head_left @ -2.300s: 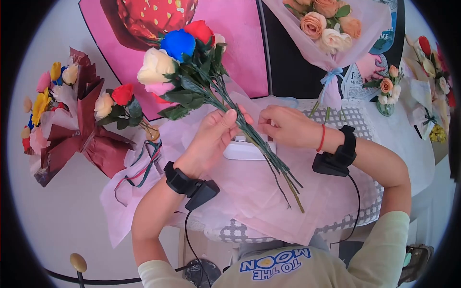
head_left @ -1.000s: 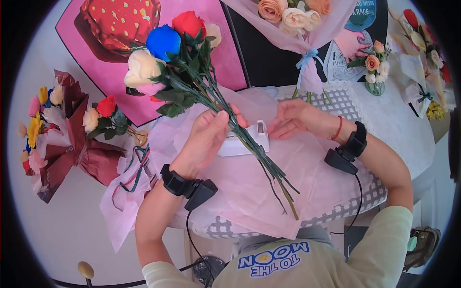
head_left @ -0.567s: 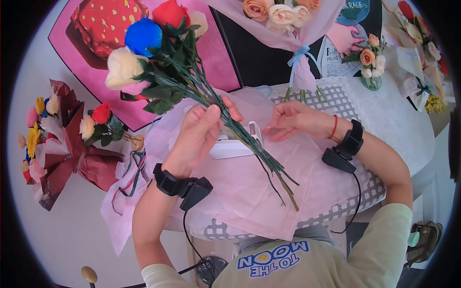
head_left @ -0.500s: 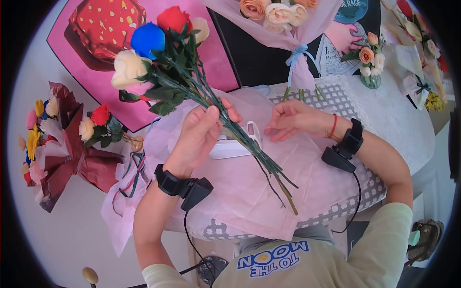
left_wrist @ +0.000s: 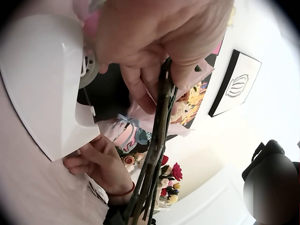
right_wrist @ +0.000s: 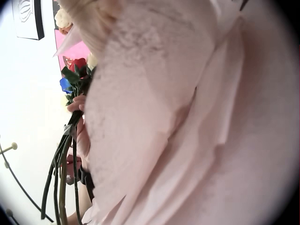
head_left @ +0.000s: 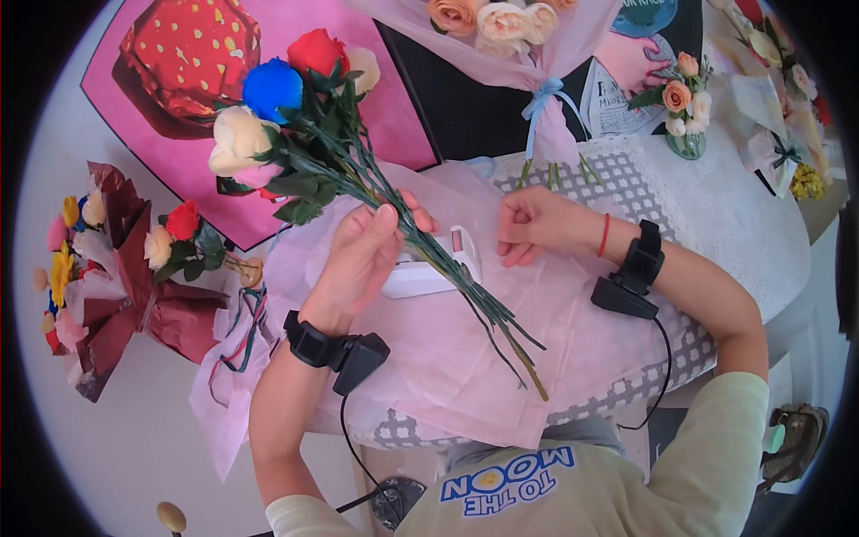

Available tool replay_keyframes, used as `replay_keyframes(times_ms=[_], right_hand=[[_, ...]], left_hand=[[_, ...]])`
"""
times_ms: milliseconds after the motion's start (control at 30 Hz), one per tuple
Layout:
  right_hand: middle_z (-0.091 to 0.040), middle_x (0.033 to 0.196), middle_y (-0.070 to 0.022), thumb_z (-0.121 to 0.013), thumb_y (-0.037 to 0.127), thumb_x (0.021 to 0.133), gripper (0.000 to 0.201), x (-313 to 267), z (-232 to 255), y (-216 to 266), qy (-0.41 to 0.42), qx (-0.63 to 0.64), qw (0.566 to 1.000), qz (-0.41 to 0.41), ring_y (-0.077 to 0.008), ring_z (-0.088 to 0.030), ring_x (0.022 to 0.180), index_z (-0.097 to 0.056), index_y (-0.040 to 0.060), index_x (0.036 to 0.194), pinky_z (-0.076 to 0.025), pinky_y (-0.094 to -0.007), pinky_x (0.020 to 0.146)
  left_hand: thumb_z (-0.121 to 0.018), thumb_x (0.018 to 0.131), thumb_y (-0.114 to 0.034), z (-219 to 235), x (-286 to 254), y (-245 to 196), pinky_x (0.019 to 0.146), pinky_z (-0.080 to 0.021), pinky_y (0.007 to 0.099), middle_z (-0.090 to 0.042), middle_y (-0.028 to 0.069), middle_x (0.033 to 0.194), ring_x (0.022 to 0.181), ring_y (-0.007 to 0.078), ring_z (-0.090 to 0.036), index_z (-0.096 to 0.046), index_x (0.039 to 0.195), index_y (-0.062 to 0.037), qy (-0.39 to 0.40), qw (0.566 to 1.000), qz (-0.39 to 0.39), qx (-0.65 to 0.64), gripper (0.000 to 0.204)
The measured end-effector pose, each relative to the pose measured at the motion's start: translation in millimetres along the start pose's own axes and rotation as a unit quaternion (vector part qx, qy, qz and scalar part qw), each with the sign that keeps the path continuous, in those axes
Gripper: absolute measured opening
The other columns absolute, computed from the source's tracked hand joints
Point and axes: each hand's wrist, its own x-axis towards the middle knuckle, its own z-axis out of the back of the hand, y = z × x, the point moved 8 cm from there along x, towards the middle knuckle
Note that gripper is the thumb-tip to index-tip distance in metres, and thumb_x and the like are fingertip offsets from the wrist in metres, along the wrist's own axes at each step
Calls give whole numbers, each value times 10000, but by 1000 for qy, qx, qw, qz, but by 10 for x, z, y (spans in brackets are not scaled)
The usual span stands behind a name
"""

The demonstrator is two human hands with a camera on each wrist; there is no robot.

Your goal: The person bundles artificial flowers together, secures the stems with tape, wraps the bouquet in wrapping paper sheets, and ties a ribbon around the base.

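My left hand [head_left: 362,251] grips a bunch of artificial roses by their green stems [head_left: 447,264], between thumb and fingers. Blue, red, cream and pink blooms [head_left: 273,89] tilt toward the upper left, and the stem ends point down to the right. A clear piece of tape [right_wrist: 69,130] shows around the stems in the right wrist view. Below them a white tape dispenser [head_left: 419,281] sits on pink wrapping paper [head_left: 501,376]. To its right is my right hand [head_left: 541,224], fingers loosely bent with nothing visible in them; the left wrist view [left_wrist: 101,164] shows it beside the dispenser's edge.
A wrapped rose bouquet [head_left: 550,107] stands at the back, with a small glass vase of roses [head_left: 687,134] to its right. Left are a dark-red wrapped bouquet [head_left: 134,259] and loose ribbons [head_left: 242,336]. A pink picture [head_left: 358,116] leans behind the flowers.
The right hand has gone from close beside the stems to beside the tape dispenser, its fingers spreading, then bending again. The left hand keeps hold of the roses, and the head view has shifted.
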Motion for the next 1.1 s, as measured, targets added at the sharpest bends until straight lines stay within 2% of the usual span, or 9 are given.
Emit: replay_keyframes(times_ms=[200,367,500,600,667,700,767,1033,1100], right_hand=[[-590,775,-75,-537,125,835,138,-236,28,327,1,-54,998,26,-129,-611,655,-485,11,777,-503,-217,553],[-555,696,-33,-554,190,832,205,-451,-143,944,59,-139,973,173,-89,-568,594,-479,16,754,-462,-208,513],[-532,640,-19,-561,215,828,242,-426,-342,1267,98,-195,958,187,-65,-550,578,-472,21,712,-439,-205,491],[-496,572,-28,-571,216,810,266,-372,-440,1417,80,-309,927,199,-96,-541,541,-465,18,667,-414,-231,477],[-468,527,-46,-582,217,779,261,-379,-527,1565,51,-431,867,242,-171,-519,498,-472,20,646,-388,-279,469],[-468,527,-46,-582,217,779,261,-370,-553,1597,54,-433,866,242,-171,-519,498,-472,20,646,-388,-279,469],[-466,513,-62,-585,228,752,253,-328,-572,1637,31,-508,829,231,-229,-499,492,-487,24,639,-376,-317,472],[-461,478,-65,-613,281,710,322,-190,-554,1663,-15,-526,805,274,-238,-490,450,-465,38,558,-360,-332,444],[-454,465,-67,-618,286,703,336,-168,-548,1648,-24,-527,805,273,-244,-484,437,-453,40,543,-356,-335,436]], left_hand=[[-511,851,-340,4,-13,10,880,-328,321,-546,28,846,921,180,-466,-493,995,-54,-7,1000,-2,6,321],[-505,852,-349,4,8,18,873,-349,316,-550,35,866,925,171,-485,-490,1003,-49,6,1000,-3,8,337],[-487,868,-339,31,24,48,841,-355,308,-573,59,922,903,132,-504,-516,1001,-40,4,1000,-7,10,328],[-493,864,-348,17,21,48,834,-355,294,-574,57,937,899,122,-502,-531,991,-40,6,1000,8,-2,336],[-497,862,-351,8,23,44,832,-354,286,-574,52,932,896,118,-502,-534,998,-37,13,1000,11,-5,344],[-502,859,-354,-7,25,55,830,-353,278,-574,46,927,893,114,-503,-537,1004,-35,25,1000,17,-7,352],[-506,856,-358,41,38,94,829,-351,271,-567,33,936,898,104,-495,-538,1015,-33,18,1000,19,-6,364],[-523,847,-367,86,51,94,872,-311,269,-526,-10,996,962,80,-435,-535,1056,-38,-26,1000,11,-8,390],[-511,859,-325,55,65,110,945,-287,285,-499,32,1116,1074,109,-422,-464,1124,-16,10,999,25,-17,410]])
